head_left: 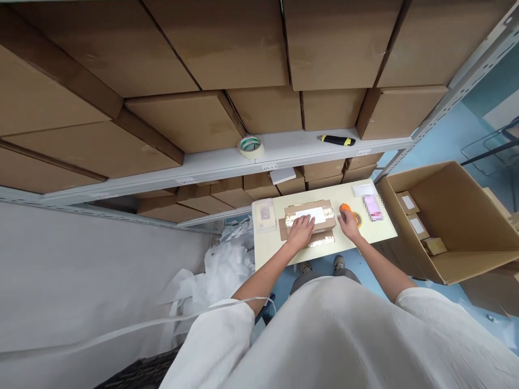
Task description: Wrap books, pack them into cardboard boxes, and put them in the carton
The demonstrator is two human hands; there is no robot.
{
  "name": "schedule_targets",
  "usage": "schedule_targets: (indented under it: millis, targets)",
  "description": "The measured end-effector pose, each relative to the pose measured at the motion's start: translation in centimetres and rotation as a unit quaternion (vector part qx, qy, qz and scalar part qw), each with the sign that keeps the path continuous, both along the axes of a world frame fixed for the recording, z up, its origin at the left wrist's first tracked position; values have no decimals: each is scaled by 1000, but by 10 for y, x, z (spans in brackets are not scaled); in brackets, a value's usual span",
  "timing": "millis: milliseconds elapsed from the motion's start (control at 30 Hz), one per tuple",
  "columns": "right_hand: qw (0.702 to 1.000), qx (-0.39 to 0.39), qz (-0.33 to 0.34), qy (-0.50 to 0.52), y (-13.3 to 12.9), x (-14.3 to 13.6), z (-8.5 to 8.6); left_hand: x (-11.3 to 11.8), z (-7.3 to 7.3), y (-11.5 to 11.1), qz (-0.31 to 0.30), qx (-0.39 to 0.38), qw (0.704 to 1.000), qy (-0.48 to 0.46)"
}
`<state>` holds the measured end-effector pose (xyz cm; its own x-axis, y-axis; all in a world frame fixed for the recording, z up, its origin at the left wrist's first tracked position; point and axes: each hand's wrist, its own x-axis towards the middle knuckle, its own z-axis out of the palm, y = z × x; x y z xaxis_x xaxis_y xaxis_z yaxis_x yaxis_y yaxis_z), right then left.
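Observation:
A small cardboard box [324,222] with a white label [320,214] and shiny tape along its edges lies on the pale yellow table [267,248]. My left hand [300,231] rests on the box beside the label, its fingers spread and holding nothing. To the right of the box, my right hand [348,223] has its fingers closed round an orange tape dispenser [345,207]. A yellowish tape roll [358,218] shows just beyond that hand. The palm side of the right hand is hidden.
A large open carton [466,216] holding small labelled boxes stands right of the table. Shelves [292,143] packed with cartons run behind it, bearing a tape roll [250,146] and a cutter [338,140]. White wrapping [227,262] is heaped at left.

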<state>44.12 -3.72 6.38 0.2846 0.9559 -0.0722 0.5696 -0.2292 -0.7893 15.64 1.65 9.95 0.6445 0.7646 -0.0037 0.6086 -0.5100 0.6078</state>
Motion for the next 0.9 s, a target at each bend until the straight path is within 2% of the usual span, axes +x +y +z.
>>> schedule_targets:
  millis: [100, 200, 467, 600, 733, 900]
  targets:
    - [994, -45, -32, -93, -16, 26, -16, 5, 5, -6, -5, 54, 994, 97]
    - [983, -107, -10, -152, -23, 43, -26, 9, 8, -8, -11, 95, 983, 159]
    - [962, -170, 50, -207, -6, 41, -31, 9, 3, -8, -5, 101, 984, 146]
    - [960, -192, 63, -192, -3, 41, -26, 8, 1, -8, -1, 91, 987, 133]
    - [964, -173, 54, -197, -4, 43, -14, 5, 0, -6, -4, 88, 988, 124]
    - [975, -129, 4, -179, 0, 51, 15, 1, 0, -2, -7, 87, 991, 105]
